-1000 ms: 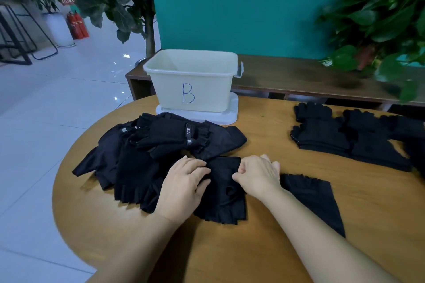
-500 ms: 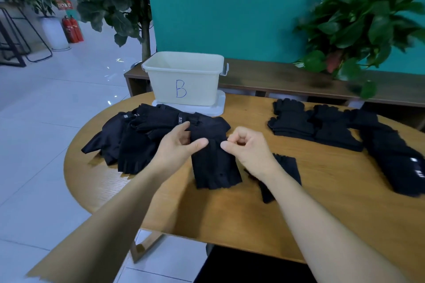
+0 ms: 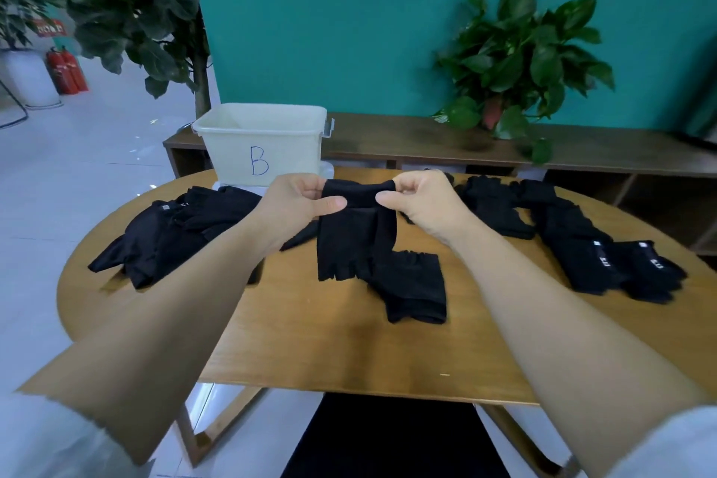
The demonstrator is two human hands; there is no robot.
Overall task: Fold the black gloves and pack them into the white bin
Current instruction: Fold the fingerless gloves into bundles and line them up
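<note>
A black fingerless glove [image 3: 355, 241] hangs in the air above the round wooden table [image 3: 349, 353]. My left hand [image 3: 300, 202] pinches its top left corner and my right hand [image 3: 421, 200] pinches its top right corner. Under it a second black glove [image 3: 415, 289] lies flat on the table. The white bin [image 3: 264, 144], marked with a blue B, stands at the table's far edge, just behind my left hand. I cannot see its inside from here.
A heap of black gloves [image 3: 170, 233] lies on the table's left side and a row of black gloves [image 3: 574, 244] on the right. Behind the table run a low wooden bench [image 3: 504, 147] with a potted plant [image 3: 520, 62] and a teal wall.
Both hands have lifted one glove off the table and now hold it up by its top edge. The view has pulled back and tilted up.
</note>
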